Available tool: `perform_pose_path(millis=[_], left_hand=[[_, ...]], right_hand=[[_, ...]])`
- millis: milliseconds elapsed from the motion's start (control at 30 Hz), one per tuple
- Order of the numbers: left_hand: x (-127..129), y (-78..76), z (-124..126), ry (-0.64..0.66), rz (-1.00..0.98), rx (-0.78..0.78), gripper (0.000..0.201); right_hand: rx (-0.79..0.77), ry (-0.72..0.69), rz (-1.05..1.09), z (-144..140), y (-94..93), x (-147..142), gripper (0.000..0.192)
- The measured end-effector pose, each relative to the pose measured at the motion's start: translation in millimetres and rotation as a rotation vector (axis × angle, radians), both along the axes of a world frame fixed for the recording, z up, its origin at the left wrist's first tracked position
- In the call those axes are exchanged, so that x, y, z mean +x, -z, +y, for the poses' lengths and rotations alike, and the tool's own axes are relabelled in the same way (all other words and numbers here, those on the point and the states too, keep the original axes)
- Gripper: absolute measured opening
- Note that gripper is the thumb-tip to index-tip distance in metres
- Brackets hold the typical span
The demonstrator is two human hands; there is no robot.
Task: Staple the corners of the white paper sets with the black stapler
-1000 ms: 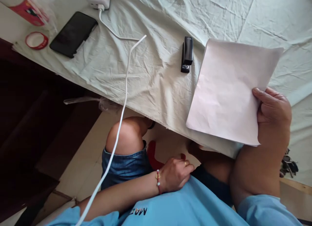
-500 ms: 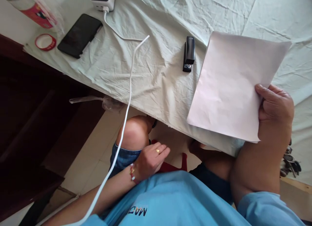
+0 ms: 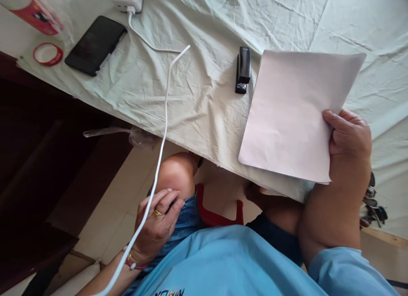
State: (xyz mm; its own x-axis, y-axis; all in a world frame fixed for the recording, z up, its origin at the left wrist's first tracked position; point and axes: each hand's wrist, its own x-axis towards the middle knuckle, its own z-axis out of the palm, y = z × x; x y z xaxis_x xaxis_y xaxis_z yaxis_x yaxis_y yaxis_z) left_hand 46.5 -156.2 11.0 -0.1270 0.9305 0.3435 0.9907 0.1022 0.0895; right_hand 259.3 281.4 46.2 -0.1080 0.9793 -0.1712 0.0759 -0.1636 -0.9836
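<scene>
Several white sheets of paper (image 3: 290,113) lie in a loose stack, tilted over the near part of the cloth-covered table. My right hand (image 3: 352,132) grips their right edge, thumb on top and fingers underneath. Just left of the paper, apart from it, stands a black stapler (image 3: 244,69), its open mouth toward me. Below the table edge, my left hand (image 3: 157,223) rests on my left thigh by the knee, fingers loosely bent and holding nothing visible. A white cable (image 3: 166,113) passes in front of it.
At the back left are a white power adapter (image 3: 127,2), a black phone (image 3: 95,45), a red ring-shaped band (image 3: 47,54) and a red-labelled bottle (image 3: 35,17). Keys (image 3: 374,202) hang at the right. Under the table shows a red stool (image 3: 219,221).
My left hand has moved left from in front of my shirt onto my thigh. The paper's upper left has shifted slightly down, still in my right hand. The whole view has shifted slightly.
</scene>
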Motion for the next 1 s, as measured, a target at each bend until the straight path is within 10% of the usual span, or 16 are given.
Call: perform_pose_path(millis=[533,700,1000], left_hand=[[-45.1,0.2,78.2,0.265,0.103,0.066,0.013],[-7.9,-2.4,100.2,0.092,-0.046,0.115,0.011],[68.5,-51.5,237.7,0.401,-0.526,0.597,0.002]], right_hand=[[-0.156,-0.224,-0.12,-6.1,-1.7,7.5,0.038],[-0.186,-0.25,-0.14,-7.7,-4.7,7.6,0.037],[-0.249,-0.283,-0.192,-4.4,0.2,15.4,0.03]])
